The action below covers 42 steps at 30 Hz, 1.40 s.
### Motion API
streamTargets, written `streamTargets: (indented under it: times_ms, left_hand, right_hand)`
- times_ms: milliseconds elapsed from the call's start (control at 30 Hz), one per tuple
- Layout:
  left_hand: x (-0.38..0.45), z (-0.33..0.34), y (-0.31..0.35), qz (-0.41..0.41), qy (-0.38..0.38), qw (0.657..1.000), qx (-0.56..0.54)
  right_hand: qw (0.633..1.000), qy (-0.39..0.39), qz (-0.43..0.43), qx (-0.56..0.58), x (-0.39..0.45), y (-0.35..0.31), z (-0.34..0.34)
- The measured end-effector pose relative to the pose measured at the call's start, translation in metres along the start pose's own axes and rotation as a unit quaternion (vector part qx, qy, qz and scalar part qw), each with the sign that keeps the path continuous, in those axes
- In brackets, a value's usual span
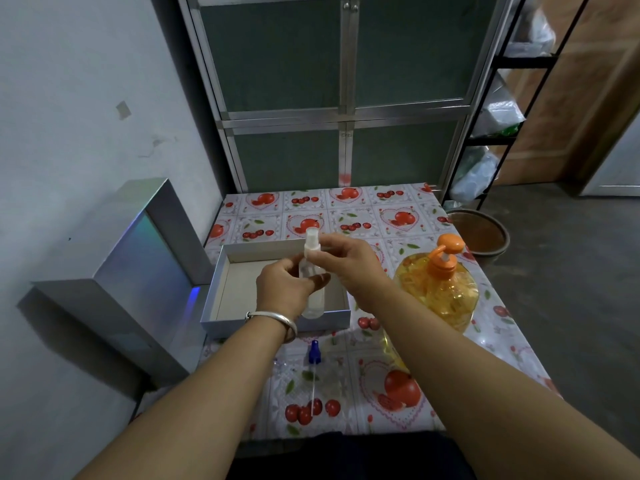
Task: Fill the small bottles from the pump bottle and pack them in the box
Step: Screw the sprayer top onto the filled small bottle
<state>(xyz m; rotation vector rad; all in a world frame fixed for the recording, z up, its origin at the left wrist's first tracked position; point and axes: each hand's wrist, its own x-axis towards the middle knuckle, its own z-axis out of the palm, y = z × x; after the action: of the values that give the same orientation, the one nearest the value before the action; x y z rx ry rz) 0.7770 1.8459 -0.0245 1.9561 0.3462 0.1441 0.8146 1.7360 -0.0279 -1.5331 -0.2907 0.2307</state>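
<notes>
A small clear bottle point(313, 299) with a white spray cap point(311, 242) is held upright above the open white box point(277, 323). My left hand point(285, 289) grips its body. My right hand point(346, 261) pinches the white cap at the top. To the right stands the big yellow pump bottle point(440, 292) with its orange pump head. A blue spray cap with a long dip tube point(314, 362) lies on the table in front of the box, beside a clear bottle that is hard to make out.
The table point(381, 216) has a fruit-print cloth. The shiny box lid point(138, 271) leans against the wall at left. A metal cabinet point(346, 98) stands behind the table. A brown basin point(481, 235) sits on the floor at right, beside a black shelf.
</notes>
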Motion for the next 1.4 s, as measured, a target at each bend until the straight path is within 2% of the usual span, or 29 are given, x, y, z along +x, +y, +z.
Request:
streamTargets:
  times_ms: [133,300,433,567,700,833,967,1133,1300,1400]
  left_hand:
    - [-0.0003,0.0038,-0.0005,-0.009,-0.004,1.000,-0.004]
    - [0.0024,0.0031,-0.0015,-0.004,0.005,1.000,-0.001]
    - [0.0025,0.0051,0.0006,-0.005,0.004,1.000,0.006]
    - [0.0026,0.0028,0.0011,0.005,0.006,1.000,0.002]
    - [0.0020,0.0046,0.0010,-0.001,0.004,1.000,0.001]
    - [0.0024,0.0027,-0.0007,0.004,0.004,1.000,0.002]
    - [0.0007,0.0056,-0.0006,-0.008,0.000,1.000,-0.015]
    - [0.0025,0.0025,-0.0022,-0.005,0.005,1.000,-0.011]
    - [-0.0015,0.0063,-0.0018,-0.011,0.002,1.000,-0.019]
    - [-0.0006,0.0041,-0.0028,-0.004,0.003,1.000,-0.013]
  right_hand:
    - [0.997,0.060,0.019,-0.034,0.0026,0.0014,0.0062]
    - [1.000,-0.002,0.007,-0.007,0.0027,0.0023,-0.0007]
    - [0.998,0.051,0.023,-0.028,0.0039,0.0022,0.0046]
    - [1.000,0.013,0.008,-0.020,0.0046,0.0029,0.0023]
    - [0.997,0.060,0.020,-0.050,0.0051,0.0031,0.0064]
    - [1.000,0.019,0.008,-0.011,0.0049,0.0041,0.0020]
    - [0.997,0.067,0.019,-0.044,0.0048,0.0051,0.0053]
    - [1.000,0.002,0.004,-0.016,0.0034,0.0033,-0.0006]
    - [0.998,0.040,0.021,-0.041,0.0021,0.0036,0.0037]
    - [1.000,0.001,0.008,-0.029,0.0020,0.0055,0.0009]
